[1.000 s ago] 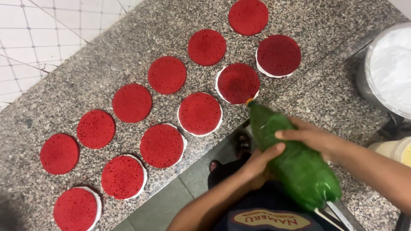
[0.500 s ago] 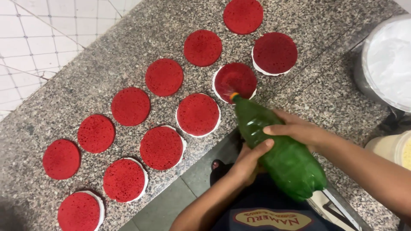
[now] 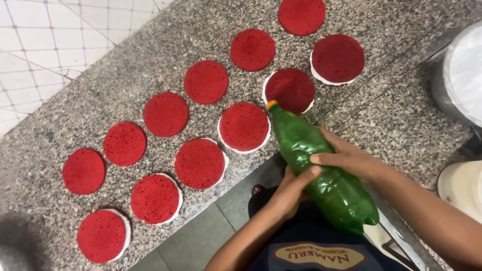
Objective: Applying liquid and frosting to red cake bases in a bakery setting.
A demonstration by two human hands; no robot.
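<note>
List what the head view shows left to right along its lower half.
Red round cake layer on a white board → second red round cake layer on a white board → left hand → green plastic bottle → right hand → cream-coloured round container.

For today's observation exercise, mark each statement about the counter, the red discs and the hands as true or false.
1. Both hands, left hand and right hand, hold the green bottle. True.
2. The bottle stands upright on the counter. False: it is tilted, its orange tip over a red disc.
3. The red discs lie on a speckled granite counter. True.
4. The discs are stacked in one pile. False: they lie spread out in two rows.
</note>
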